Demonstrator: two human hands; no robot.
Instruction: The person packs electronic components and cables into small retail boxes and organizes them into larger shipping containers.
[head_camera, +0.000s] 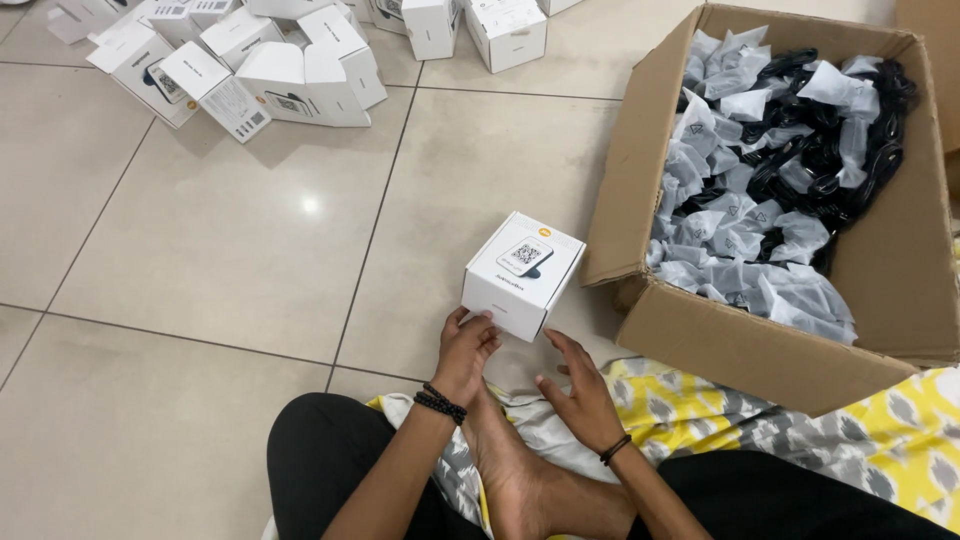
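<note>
The lower near corner of one small white cardboard box (523, 273), a smooth rounded-edged cube, is pinched by the left grip (466, 350). The right grip (575, 385) is held open at 4 o'clock, just clear of the box. The box rests on glossy beige floor tiles (230, 240). At 2 o'clock one brown corrugated carton (760, 345) is filled with crinkled bagged black cables (780, 170). At 11 o'clock about a dozen white boxes (270, 70) are heaped, with bare floor between.
</note>
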